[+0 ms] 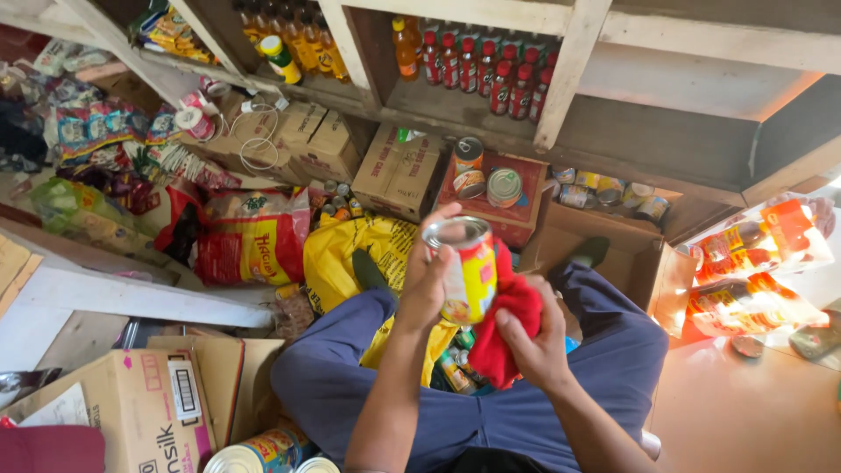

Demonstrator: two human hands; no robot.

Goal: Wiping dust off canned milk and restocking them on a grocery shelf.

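Our left hand [427, 285] is clamped around a yellow tin can [466, 267] above our lap, and our right hand [536, 337] presses a red cloth [508, 328] (bunched up) against its side; more cans [487, 180] sit on a red carton [517, 215] beyond.

At the centre of the frame the left hand [427, 280] grips a yellow tin can [467, 270] upright, while the right hand [534, 342] presses a red cloth [508, 324] against its side. Bottles [491, 66] line the wooden shelf [455, 105] at the top, and a cardboard box [131, 412] sits lower left.
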